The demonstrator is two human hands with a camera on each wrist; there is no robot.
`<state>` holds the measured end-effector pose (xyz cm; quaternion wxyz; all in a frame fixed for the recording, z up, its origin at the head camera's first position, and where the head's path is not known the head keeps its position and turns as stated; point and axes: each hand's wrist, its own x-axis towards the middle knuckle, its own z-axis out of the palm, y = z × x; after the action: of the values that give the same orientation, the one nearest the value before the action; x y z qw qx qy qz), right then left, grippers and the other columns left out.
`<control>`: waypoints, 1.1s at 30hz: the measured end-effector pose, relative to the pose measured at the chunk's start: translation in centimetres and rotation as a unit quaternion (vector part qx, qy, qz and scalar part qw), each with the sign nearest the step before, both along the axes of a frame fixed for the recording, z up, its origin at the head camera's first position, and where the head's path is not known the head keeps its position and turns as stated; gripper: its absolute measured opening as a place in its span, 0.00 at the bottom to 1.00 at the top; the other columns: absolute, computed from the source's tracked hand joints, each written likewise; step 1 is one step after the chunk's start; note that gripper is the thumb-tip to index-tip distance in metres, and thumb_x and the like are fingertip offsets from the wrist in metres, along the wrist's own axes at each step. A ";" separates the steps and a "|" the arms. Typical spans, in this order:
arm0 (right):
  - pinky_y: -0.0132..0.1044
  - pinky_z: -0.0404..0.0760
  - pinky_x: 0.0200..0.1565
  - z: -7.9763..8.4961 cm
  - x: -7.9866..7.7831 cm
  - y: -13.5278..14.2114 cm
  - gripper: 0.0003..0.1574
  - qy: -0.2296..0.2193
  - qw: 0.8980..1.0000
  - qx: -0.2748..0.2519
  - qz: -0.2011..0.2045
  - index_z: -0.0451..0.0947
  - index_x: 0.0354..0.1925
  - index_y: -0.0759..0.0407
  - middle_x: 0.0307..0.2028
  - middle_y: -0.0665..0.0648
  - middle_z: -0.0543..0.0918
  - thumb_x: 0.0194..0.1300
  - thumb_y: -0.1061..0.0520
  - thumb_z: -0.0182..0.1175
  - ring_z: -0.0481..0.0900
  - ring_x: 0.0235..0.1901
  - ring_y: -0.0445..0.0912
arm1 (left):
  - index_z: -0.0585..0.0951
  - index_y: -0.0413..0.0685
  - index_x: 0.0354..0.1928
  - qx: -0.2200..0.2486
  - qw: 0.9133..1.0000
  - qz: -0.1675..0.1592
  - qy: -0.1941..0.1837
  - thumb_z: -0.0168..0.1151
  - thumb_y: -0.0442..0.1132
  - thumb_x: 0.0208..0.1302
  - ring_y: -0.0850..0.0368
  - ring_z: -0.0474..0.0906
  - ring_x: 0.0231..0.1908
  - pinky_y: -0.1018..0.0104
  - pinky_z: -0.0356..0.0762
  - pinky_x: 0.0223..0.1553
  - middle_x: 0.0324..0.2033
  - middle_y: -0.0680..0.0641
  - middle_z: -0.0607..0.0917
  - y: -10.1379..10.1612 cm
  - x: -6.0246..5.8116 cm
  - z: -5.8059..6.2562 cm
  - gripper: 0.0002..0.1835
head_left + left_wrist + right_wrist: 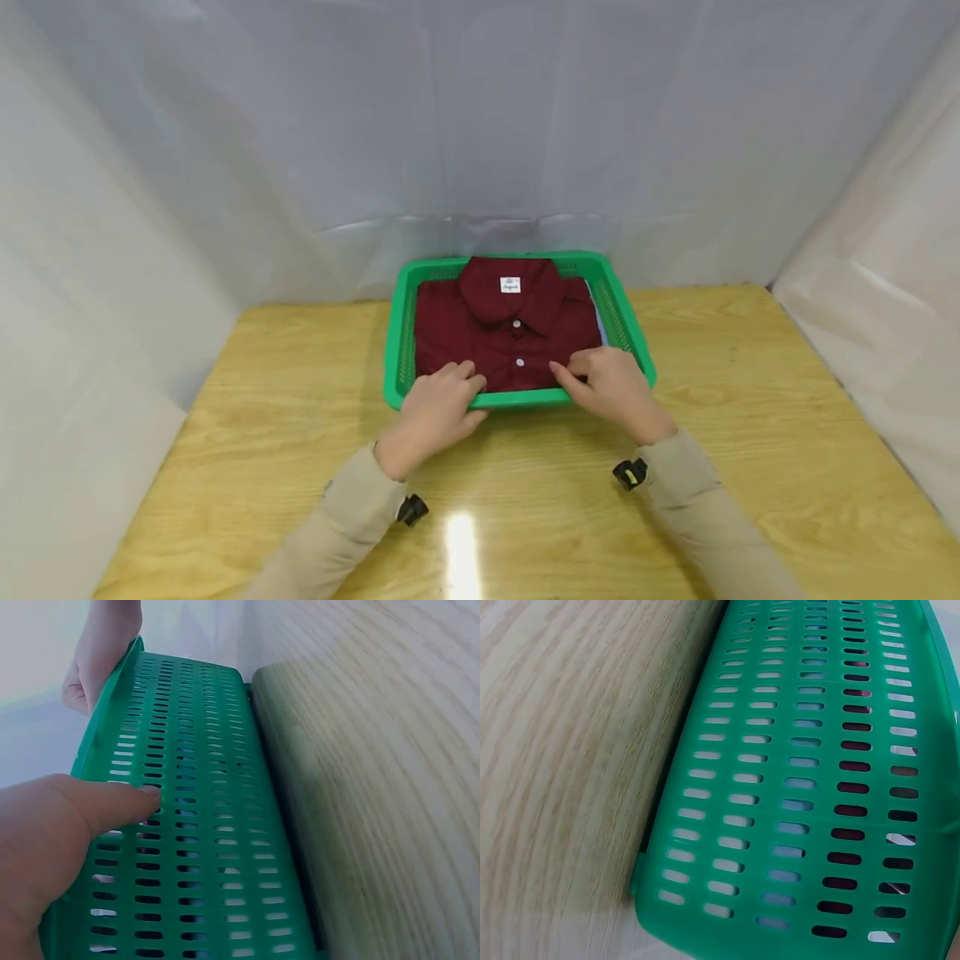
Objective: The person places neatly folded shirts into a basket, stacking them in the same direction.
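Note:
A green plastic basket (395, 333) with slotted sides stands on the wooden table. Inside lies a folded maroon collared shirt (446, 333), with a white collar label and pale buttons. At the basket's near side my left hand (442, 408) grips the rim, its fingers over the inside and its thumb (120, 806) against the outer wall. My right hand (611, 387) rests over the near rim farther right, thumb and bent fingers above the shirt. Whether it holds the rim or the shirt's edge is hidden. The right wrist view mainly shows the slotted wall (795, 787).
A light blue cloth edge (602, 325) shows beneath the shirt at the basket's right side. The wooden table (300, 400) extends on both sides. A pale sheet (510, 125) hangs close behind the basket, with more sheeting at left and right.

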<state>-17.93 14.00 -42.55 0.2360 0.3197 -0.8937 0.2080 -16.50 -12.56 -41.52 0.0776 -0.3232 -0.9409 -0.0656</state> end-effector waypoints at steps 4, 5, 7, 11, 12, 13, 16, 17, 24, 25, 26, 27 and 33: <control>0.31 0.47 0.20 0.2 0.2 0.5 0.38 0.001 1.000 -0.008 -0.011 0.53 0.08 0.46 0.14 0.41 0.48 0.65 0.57 0.64 0.46 0.15 0.34 | 0.84 0.48 0.43 -0.010 1.000 -0.008 0.023 0.72 0.49 0.60 0.55 0.76 0.33 0.63 0.77 0.24 0.32 0.52 0.77 0.5 0.0 -0.3 0.16; 0.31 0.47 0.20 0.2 0.3 0.6 0.38 -0.003 1.000 -0.011 -0.016 0.53 0.08 0.46 0.14 0.40 0.48 0.65 0.57 0.64 0.46 0.14 0.34 | 0.84 0.48 0.43 -0.013 0.999 -0.008 0.030 0.72 0.50 0.60 0.55 0.76 0.33 0.63 0.77 0.24 0.32 0.52 0.77 0.6 -0.1 -0.3 0.16; 0.31 0.47 0.20 0.2 0.3 0.7 0.37 -0.012 0.999 -0.018 -0.024 0.52 0.09 0.46 0.14 0.40 0.47 0.65 0.56 0.64 0.45 0.14 0.35 | 0.84 0.50 0.43 -0.019 0.999 -0.007 0.042 0.72 0.50 0.59 0.55 0.76 0.33 0.63 0.77 0.24 0.32 0.52 0.78 0.7 -0.1 -0.5 0.16; 0.30 0.47 0.19 0.2 0.2 0.9 0.37 -0.038 0.998 -0.026 -0.038 0.51 0.10 0.47 0.14 0.40 0.48 0.67 0.55 0.63 0.46 0.14 0.34 | 0.83 0.51 0.44 -0.032 0.998 -0.009 0.058 0.72 0.51 0.60 0.55 0.76 0.33 0.64 0.77 0.26 0.34 0.52 0.78 0.8 -0.2 -0.7 0.16; 0.31 0.47 0.19 0.3 0.2 1.0 0.37 -0.043 0.998 -0.029 -0.040 0.51 0.10 0.47 0.13 0.40 0.48 0.67 0.55 0.63 0.46 0.13 0.35 | 0.83 0.51 0.44 -0.031 0.998 -0.012 0.061 0.72 0.51 0.60 0.55 0.75 0.32 0.64 0.76 0.26 0.34 0.52 0.78 0.9 -0.2 -0.7 0.16; 0.30 0.47 0.19 0.3 0.2 1.2 0.38 -0.047 0.997 -0.032 -0.042 0.51 0.10 0.47 0.13 0.40 0.48 0.67 0.55 0.63 0.46 0.13 0.34 | 0.83 0.51 0.44 -0.029 0.997 -0.016 0.064 0.72 0.51 0.60 0.55 0.75 0.32 0.64 0.76 0.26 0.34 0.52 0.78 1.0 -0.2 -0.7 0.16; 0.31 0.46 0.19 0.5 0.2 1.4 0.38 -0.058 0.997 -0.041 -0.044 0.52 0.09 0.47 0.12 0.40 0.49 0.67 0.56 0.64 0.47 0.12 0.35 | 0.83 0.51 0.43 -0.019 0.996 -0.023 0.082 0.72 0.51 0.59 0.55 0.75 0.31 0.65 0.75 0.24 0.33 0.52 0.78 1.2 -0.3 -0.8 0.16; 0.31 0.46 0.19 0.6 0.2 1.5 0.38 -0.060 0.996 -0.041 -0.044 0.52 0.09 0.47 0.12 0.40 0.49 0.67 0.56 0.64 0.47 0.12 0.35 | 0.83 0.51 0.42 -0.017 0.996 -0.023 0.088 0.72 0.51 0.59 0.55 0.75 0.30 0.65 0.75 0.24 0.33 0.52 0.78 1.2 -0.3 -0.9 0.16; 0.32 0.48 0.19 0.9 0.4 1.2 0.37 -0.073 0.995 -0.028 -0.054 0.53 0.09 0.47 0.13 0.41 0.50 0.68 0.54 0.63 0.49 0.13 0.36 | 0.82 0.52 0.40 -0.021 0.994 -0.015 0.109 0.73 0.52 0.57 0.56 0.74 0.29 0.65 0.74 0.23 0.31 0.53 0.77 1.0 -0.1 -1.1 0.15; 0.32 0.48 0.19 0.9 0.5 1.2 0.37 -0.076 0.995 -0.028 -0.058 0.54 0.08 0.47 0.13 0.41 0.50 0.68 0.54 0.63 0.49 0.13 0.36 | 0.82 0.52 0.40 -0.021 0.994 -0.015 0.108 0.73 0.52 0.57 0.56 0.74 0.29 0.65 0.74 0.23 0.31 0.53 0.77 1.0 0.0 -1.1 0.15; 0.32 0.48 0.19 0.8 0.7 1.1 0.37 -0.078 0.995 -0.025 -0.061 0.54 0.08 0.47 0.13 0.41 0.50 0.68 0.54 0.63 0.49 0.13 0.36 | 0.82 0.52 0.40 -0.023 0.994 -0.016 0.105 0.73 0.52 0.57 0.56 0.74 0.29 0.65 0.74 0.24 0.31 0.53 0.77 1.0 0.1 -1.1 0.16; 0.32 0.48 0.18 0.8 0.8 1.1 0.37 -0.082 0.994 -0.023 -0.062 0.55 0.08 0.47 0.13 0.41 0.51 0.68 0.53 0.63 0.49 0.13 0.36 | 0.82 0.52 0.40 -0.025 0.994 -0.018 0.100 0.73 0.52 0.58 0.56 0.74 0.29 0.65 0.74 0.24 0.32 0.53 0.77 1.0 0.2 -1.1 0.16; 0.31 0.49 0.18 0.6 1.2 0.9 0.37 -0.082 0.993 -0.029 -0.077 0.54 0.09 0.48 0.13 0.42 0.51 0.68 0.53 0.63 0.49 0.13 0.36 | 0.83 0.52 0.41 -0.030 0.994 -0.017 0.104 0.72 0.53 0.58 0.56 0.75 0.30 0.66 0.75 0.24 0.32 0.53 0.77 0.8 0.6 -1.0 0.16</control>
<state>-16.68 14.86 -41.92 0.1863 0.2243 -0.9257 0.2410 -15.88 -11.80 -42.55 0.1647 -0.3466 -0.9234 -0.0047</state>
